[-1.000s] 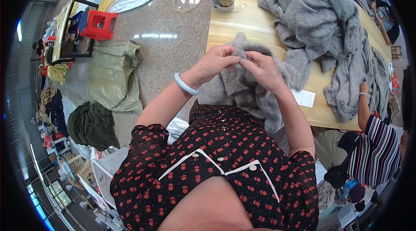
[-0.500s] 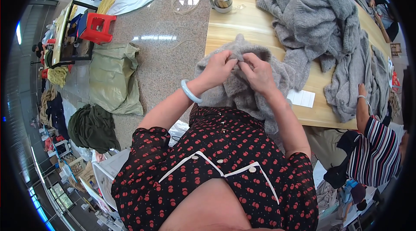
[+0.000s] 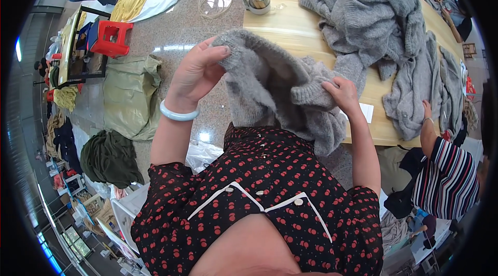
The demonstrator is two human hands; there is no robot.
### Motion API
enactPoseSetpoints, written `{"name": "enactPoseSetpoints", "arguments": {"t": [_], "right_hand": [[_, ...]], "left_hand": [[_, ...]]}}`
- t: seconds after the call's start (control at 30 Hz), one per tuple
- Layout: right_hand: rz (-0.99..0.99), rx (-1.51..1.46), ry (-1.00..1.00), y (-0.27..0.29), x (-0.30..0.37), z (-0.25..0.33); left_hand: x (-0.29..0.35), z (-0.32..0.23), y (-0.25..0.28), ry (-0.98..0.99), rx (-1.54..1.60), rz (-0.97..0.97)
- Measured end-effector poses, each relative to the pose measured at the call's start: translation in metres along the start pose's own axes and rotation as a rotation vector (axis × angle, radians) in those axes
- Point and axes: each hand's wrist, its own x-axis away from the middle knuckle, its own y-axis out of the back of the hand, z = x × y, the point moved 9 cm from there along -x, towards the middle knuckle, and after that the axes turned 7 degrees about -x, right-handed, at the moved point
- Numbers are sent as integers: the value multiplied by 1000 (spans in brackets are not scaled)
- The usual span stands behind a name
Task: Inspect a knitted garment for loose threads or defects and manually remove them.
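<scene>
A grey knitted garment (image 3: pixel 275 79) hangs stretched between my two hands, in front of my body at the table's left edge. My left hand (image 3: pixel 199 71), with a pale bracelet at the wrist, pinches its upper left edge between thumb and fingers. On the other side, my right hand (image 3: pixel 343 93) grips a ribbed band of the knit. The cloth between them sags into an open hollow, and its lower folds bunch near my waist.
A heap of grey knitwear (image 3: pixel 363 11) covers much of the wooden table (image 3: pixel 288 30). Beyond it, a co-worker's hand (image 3: pixel 427 112) touches more grey knitwear. A tool cup (image 3: pixel 258 0) stands at the table's far left corner. On the floor lie a green sack (image 3: pixel 129 97) and dark green cloth (image 3: pixel 110 157).
My hands have moved apart from a close pinch at the garment's middle. The left went left and the right went right, spreading the knit open between them.
</scene>
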Motion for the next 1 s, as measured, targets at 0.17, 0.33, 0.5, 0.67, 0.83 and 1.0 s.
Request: {"name": "enactPoseSetpoints", "arguments": {"t": [0.17,0.33,0.5,0.67,0.83,1.0], "right_hand": [[137,-324,-51,-17,11,-22],[469,-648,-448,-70,47,-57],[588,-187,-404,-62,77,-60],[-27,-142,-86,51,72,5],[-379,-463,475,105,95,109],[-192,-365,580,54,63,153]], "left_hand": [[0,2,6,-4,70,-14],[-5,-2,12,-28,30,-29],[-8,-20,6,-86,-28,-10],[-15,-18,4,-52,8,4],[-38,42,-14,159,-115,-32],[-41,79,-38,274,-169,51]]}}
